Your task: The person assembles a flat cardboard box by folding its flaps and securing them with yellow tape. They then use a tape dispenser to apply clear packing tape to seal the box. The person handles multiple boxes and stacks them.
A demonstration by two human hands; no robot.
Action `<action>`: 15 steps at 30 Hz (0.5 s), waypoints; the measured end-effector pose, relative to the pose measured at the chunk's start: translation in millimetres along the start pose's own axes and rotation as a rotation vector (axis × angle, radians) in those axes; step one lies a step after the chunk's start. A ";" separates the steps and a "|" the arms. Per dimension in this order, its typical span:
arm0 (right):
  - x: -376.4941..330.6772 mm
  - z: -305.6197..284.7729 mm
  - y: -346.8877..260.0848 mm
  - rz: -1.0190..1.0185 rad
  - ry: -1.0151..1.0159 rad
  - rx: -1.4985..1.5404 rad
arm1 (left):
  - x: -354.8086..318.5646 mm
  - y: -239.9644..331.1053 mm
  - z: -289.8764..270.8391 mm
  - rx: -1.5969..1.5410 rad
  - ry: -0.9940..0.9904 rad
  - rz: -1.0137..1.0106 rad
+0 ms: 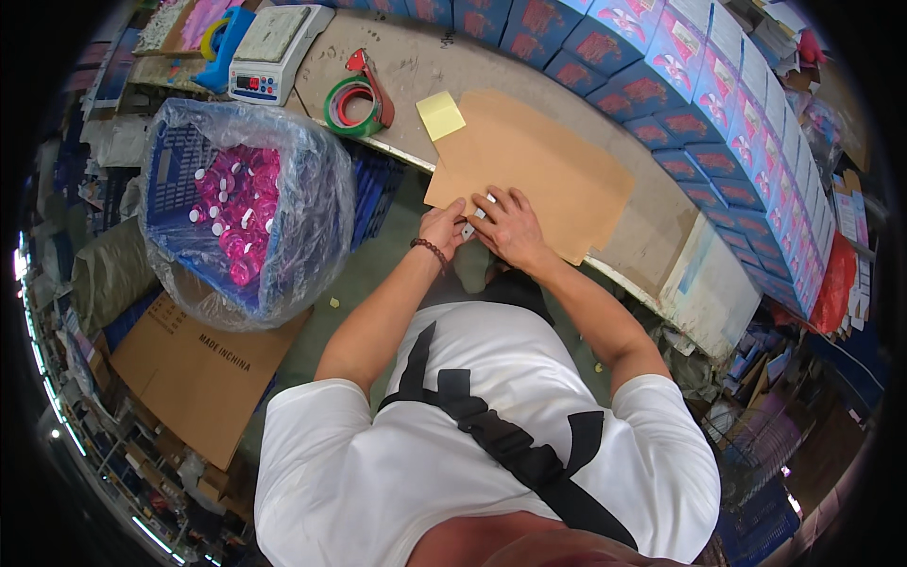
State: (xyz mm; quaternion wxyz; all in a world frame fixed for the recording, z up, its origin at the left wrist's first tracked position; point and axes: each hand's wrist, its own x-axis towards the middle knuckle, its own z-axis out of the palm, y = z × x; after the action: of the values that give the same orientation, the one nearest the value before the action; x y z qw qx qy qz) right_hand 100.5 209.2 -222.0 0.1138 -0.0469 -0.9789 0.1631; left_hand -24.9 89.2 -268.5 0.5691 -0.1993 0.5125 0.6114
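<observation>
Both hands meet at the near edge of a flat brown cardboard sheet (548, 156) on the workbench. Between the fingers is a small white, flat-looking piece (469, 230), mostly covered, so its kind is unclear. My left hand (441, 231), with a beaded bracelet at the wrist, pinches the piece from the left. My right hand (510, 229) has its fingers bent over the piece from the right. A yellow paper pad (440, 115) lies at the sheet's far left corner. Farther left is a red tape dispenser (382, 106) with a green-edged roll.
A blue basket (175, 156) lined with clear plastic holds several pink bottles (248, 203) at left. Behind it sit a white scale (269, 71) and a blue tape dispenser (219, 57). Stacked blue-and-pink boxes (694, 123) curve along the back right. A cardboard carton (203, 378) lies lower left.
</observation>
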 end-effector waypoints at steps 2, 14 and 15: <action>-0.4 -4.1 -3.9 0.030 0.015 0.053 | 1.2 1.6 3.0 0.041 0.053 0.018; 1.2 -65.8 161.1 0.669 -0.039 0.168 | -32.0 -6.2 36.0 0.407 0.071 -0.095; -5.9 -65.9 165.8 0.641 -0.106 0.276 | -35.6 -7.3 39.5 0.423 0.073 -0.104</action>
State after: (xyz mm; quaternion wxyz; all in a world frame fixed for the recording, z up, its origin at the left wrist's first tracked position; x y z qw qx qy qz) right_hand 130.9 385.0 -217.3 0.0111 -0.3272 -0.8878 0.3234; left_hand 4.8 104.2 -226.4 0.6102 -0.1237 0.6386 0.4522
